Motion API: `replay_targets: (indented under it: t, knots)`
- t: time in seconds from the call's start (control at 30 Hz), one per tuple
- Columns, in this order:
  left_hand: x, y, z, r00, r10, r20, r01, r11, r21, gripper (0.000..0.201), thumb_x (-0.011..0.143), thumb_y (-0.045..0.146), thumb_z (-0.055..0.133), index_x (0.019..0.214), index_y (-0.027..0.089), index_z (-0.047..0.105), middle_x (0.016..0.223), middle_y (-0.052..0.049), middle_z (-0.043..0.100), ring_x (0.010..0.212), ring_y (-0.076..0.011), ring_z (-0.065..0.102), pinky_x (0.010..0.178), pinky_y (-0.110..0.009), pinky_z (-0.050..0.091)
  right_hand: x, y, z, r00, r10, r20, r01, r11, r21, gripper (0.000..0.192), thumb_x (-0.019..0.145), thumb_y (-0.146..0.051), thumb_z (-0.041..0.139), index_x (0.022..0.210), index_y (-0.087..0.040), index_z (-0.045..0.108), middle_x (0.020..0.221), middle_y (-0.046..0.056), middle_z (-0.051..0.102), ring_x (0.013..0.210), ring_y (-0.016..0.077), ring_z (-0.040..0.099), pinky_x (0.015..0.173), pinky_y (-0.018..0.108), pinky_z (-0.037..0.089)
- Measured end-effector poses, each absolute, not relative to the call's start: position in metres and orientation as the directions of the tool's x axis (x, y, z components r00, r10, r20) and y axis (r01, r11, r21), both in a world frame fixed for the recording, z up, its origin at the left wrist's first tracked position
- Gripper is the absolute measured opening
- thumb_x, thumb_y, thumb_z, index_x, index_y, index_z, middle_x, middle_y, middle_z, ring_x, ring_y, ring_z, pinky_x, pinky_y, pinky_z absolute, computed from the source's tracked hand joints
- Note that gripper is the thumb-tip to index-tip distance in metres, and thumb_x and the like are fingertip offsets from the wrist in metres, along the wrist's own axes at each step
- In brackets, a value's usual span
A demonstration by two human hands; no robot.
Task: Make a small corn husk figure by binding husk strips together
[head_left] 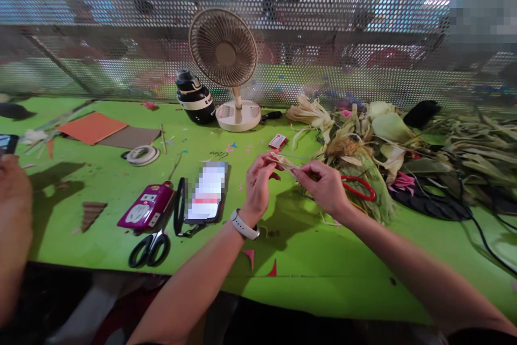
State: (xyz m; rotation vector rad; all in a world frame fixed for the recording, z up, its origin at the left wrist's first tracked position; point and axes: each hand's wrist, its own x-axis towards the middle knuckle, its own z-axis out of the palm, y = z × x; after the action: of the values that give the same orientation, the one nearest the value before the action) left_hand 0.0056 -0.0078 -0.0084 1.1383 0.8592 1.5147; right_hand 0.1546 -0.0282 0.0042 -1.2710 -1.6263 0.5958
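Observation:
Between my two hands, above the green tabletop (307, 291), is a pale, dry strip of corn husk (284, 162). My left hand (258, 183), with a white band on its wrist, pinches the husk's left end. At the other end, the thumb and forefinger of my right hand (323, 186) are closed on it. Just beyond my hands lies a small red and white box (278, 142). Beside my right hand is a heap of corn husks (363, 156), with red-handled scissors (361, 188) partly hidden among them.
A phone (208, 192), a purple power strip (148, 205) and black-handled scissors (149, 248) lie to the left. Tape rolls (142, 155) are farther back. A fan (224, 54) and a black bottle (195, 98) stand by the mesh. Another person's hand (14, 210) shows at far left.

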Motion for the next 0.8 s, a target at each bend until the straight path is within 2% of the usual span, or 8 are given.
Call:
replay_targets:
  t: [0.13,0.33,0.6,0.7,0.8]
  knots:
    - [0.008,-0.007,-0.007,-0.078,0.965,0.251,-0.255,-0.263,0.931,0.024,0.076,0.031,0.067,0.097,0.019,0.066,0.08,-0.001,0.064,0.069,-0.0097,0.056,0.059,-0.021,0.045,0.154,-0.029,0.005,0.007,0.941,0.34,0.443,0.302,-0.844,0.025,0.08,-0.038,0.061,0.068,-0.016,0.065,0.06,0.0,0.055,0.053,0.0103,0.044,0.049,0.023,0.033]
    - [0.008,-0.006,-0.007,-0.056,0.964,0.259,-0.276,-0.264,0.924,0.033,0.072,0.03,0.073,0.1,0.02,0.059,0.085,-0.002,0.065,0.074,-0.0112,0.06,0.061,-0.021,0.047,0.156,-0.026,0.01,-0.037,0.983,0.181,0.268,0.184,-0.945,0.034,0.076,-0.048,0.064,0.068,-0.015,0.064,0.059,0.001,0.057,0.051,0.0101,0.043,0.046,0.023,0.032]
    - [0.002,-0.007,0.003,0.051,0.972,0.228,-0.314,-0.202,0.928,0.063,0.073,0.024,0.07,0.131,0.025,0.045,0.095,-0.004,0.07,0.081,-0.0125,0.064,0.069,-0.023,0.05,0.159,-0.024,0.009,-0.097,0.983,0.156,0.211,0.174,-0.962,0.035,0.076,-0.049,0.064,0.069,-0.014,0.063,0.058,-0.001,0.054,0.051,0.0084,0.041,0.046,0.022,0.03]
    - [0.002,-0.006,0.002,0.052,0.979,0.199,-0.29,-0.176,0.941,0.059,0.073,0.026,0.071,0.129,0.022,0.05,0.087,-0.004,0.07,0.074,-0.0125,0.064,0.062,-0.022,0.049,0.158,-0.024,0.01,-0.104,0.983,0.152,0.214,0.171,-0.962,0.037,0.076,-0.05,0.063,0.069,-0.014,0.062,0.058,-0.001,0.054,0.052,0.0085,0.042,0.047,0.022,0.032]
    - [0.002,-0.004,-0.001,0.036,0.982,0.188,-0.244,-0.174,0.954,0.046,0.072,0.027,0.072,0.115,0.019,0.061,0.077,-0.002,0.068,0.064,-0.01,0.06,0.053,-0.02,0.044,0.158,-0.023,0.009,-0.107,0.981,0.159,0.212,0.179,-0.961,0.036,0.076,-0.05,0.064,0.068,-0.014,0.062,0.059,0.0,0.055,0.053,0.0087,0.043,0.048,0.022,0.033]
